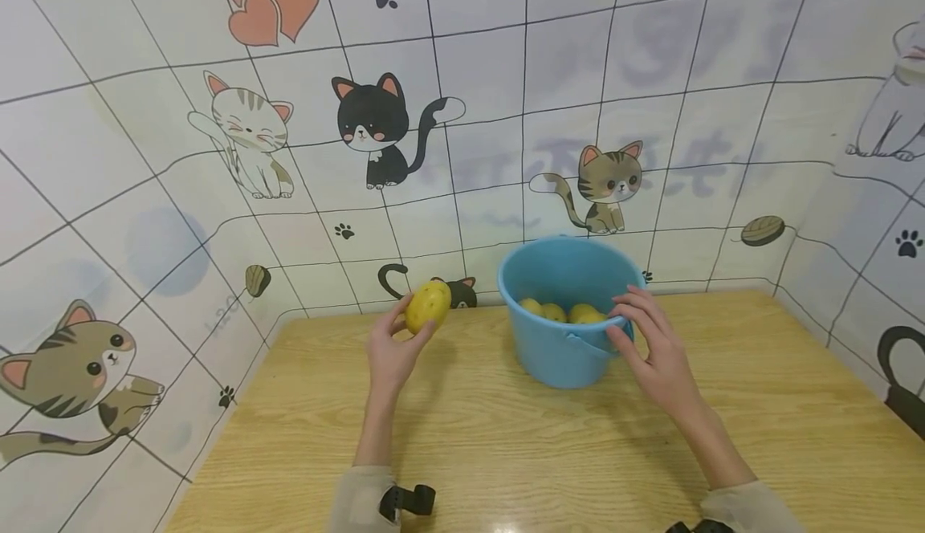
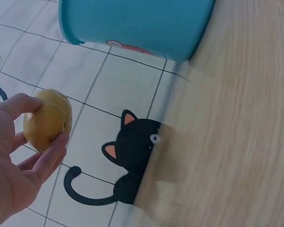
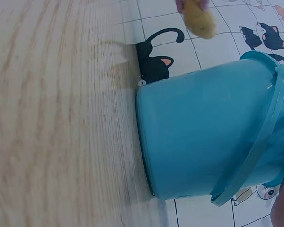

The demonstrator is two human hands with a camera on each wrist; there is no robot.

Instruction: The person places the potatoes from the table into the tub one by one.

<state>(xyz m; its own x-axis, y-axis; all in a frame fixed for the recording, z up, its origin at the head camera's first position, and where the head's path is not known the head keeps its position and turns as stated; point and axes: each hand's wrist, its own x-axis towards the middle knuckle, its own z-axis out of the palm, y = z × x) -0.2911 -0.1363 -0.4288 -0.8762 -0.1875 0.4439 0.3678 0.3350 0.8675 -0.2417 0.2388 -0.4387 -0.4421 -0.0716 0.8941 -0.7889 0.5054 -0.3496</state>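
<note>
In the head view my left hand (image 1: 393, 348) holds a yellow potato (image 1: 429, 307) up above the table, left of a blue bucket (image 1: 560, 356). The left wrist view shows the thumb and fingers around this potato (image 2: 48, 120). My right hand (image 1: 654, 348) is at the bucket's right rim, fingers over the edge and thumb on the outer side. Several potatoes (image 1: 584, 314) lie inside the bucket; its front wall hides their lower parts. From the right wrist the bucket (image 3: 203, 127) appears with its handle (image 3: 255, 151) hanging down along the side.
The wooden table (image 1: 462, 437) stands against a tiled-pattern wall (image 1: 491, 156) printed with cartoon cats. Side walls close in at left and right. Near the table's back edge stands the bucket.
</note>
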